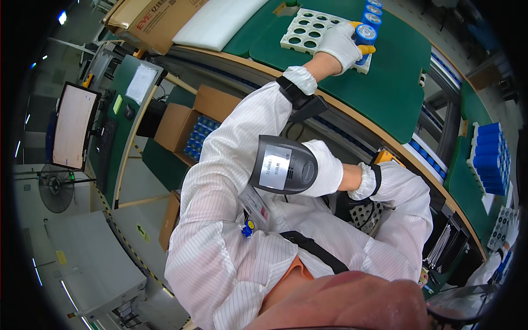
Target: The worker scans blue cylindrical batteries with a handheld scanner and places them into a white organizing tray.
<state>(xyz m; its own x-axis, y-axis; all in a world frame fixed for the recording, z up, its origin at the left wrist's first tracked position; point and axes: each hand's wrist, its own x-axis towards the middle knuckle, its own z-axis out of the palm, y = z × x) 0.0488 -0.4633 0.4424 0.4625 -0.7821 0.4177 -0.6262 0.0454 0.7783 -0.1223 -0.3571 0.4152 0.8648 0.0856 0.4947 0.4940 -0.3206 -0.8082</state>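
My left hand (338, 47), in a white glove with yellow fingertips, reaches over the green worktop. Its fingers close around the upper part of a blue cylindrical battery cell (366, 34). More blue cells (373, 20) stand in a line just beyond it. Beside that hand lies a white plastic tray (293, 40) with rows of round holes; the glove covers part of it. Close to my body, my gloved right hand (325, 170) is wrapped round a black handheld barcode scanner (301, 165) bearing a white label. The scanner hides most of those fingers.
White foam (214, 25) and a cardboard carton (148, 22) lie at the worktop's far left. An open box (168, 132) of blue cells stands lower left, near a monitor (76, 126). Stacked blue cells (489, 157) and another person's sleeve (484, 270) are at right.
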